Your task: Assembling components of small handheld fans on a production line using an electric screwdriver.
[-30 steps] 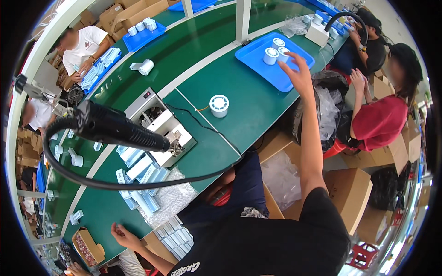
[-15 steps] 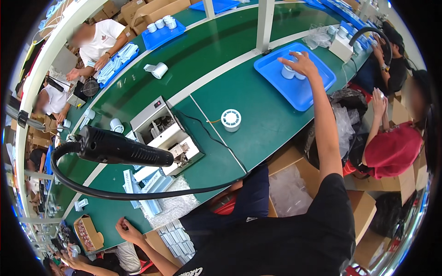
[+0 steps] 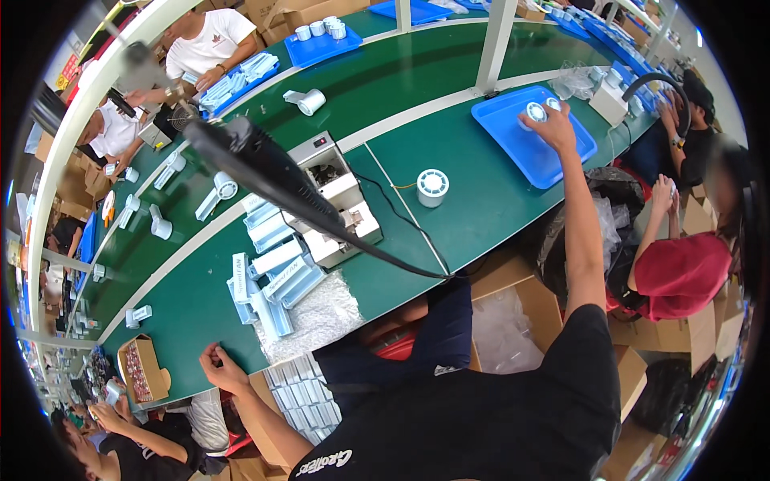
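At the far right my right hand [image 3: 555, 131] is closed around light-blue round fan heads over the blue tray [image 3: 535, 162]. A slotted face of one fan head [image 3: 534, 114] shows past my fingers; the hand partly hides the other. My left hand [image 3: 223, 369] rests by the table's near edge at the left, its fingers curled in and nothing visible in them. Between the hands, a single fan head [image 3: 432, 187] with a slotted top stands on the green table, a thin orange wire beside it. Light-blue handle shells [image 3: 277, 280] lie piled on bubble wrap [image 3: 321, 321].
A metal bench machine [image 3: 341, 216] stands mid-table, with a black tool [image 3: 265, 172] on a flexible arm above it. Across the divider, fan parts [image 3: 306, 101] lie on the belt. A carton of small parts [image 3: 143, 369] sits at the left. Co-workers sit around.
My right hand has closed on the fan heads in the tray, which now tilt with a slotted face showing. The view has shifted, and my left hand stays near the table edge.
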The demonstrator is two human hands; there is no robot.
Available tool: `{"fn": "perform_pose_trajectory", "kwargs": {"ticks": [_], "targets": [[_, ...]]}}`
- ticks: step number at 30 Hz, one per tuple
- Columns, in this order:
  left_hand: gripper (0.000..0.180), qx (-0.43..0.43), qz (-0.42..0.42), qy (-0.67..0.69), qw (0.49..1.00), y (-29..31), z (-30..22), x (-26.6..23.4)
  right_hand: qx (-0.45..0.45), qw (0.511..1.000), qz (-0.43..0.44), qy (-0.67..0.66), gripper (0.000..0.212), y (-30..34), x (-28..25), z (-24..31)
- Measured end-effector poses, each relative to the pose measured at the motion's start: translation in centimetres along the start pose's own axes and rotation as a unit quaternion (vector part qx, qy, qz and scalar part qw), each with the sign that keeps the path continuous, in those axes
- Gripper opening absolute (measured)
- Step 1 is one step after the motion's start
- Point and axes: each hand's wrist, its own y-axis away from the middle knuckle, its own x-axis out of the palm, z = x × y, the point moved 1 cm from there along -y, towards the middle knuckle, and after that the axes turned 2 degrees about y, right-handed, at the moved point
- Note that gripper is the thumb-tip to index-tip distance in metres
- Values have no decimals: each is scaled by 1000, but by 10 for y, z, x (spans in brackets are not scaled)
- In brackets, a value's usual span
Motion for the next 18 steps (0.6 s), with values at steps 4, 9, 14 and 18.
{"fn": "perform_pose_trajectory", "kwargs": {"ticks": [4,9,14,18], "targets": [[12,14,-5,-22,1000,0,-4,-5,-92,992,-86,-31,76,78,-49,68],[12,-1,0,-14,1000,-1,-12,-3,-274,958,37,-77,60,176,-57,131],[12,-4,-3,-9,1000,-1,-16,0,-260,951,163,-27,74,187,-29,137],[12,21,-1,10,1000,-2,-16,-2,-262,950,166,-40,94,186,-36,151]]}}
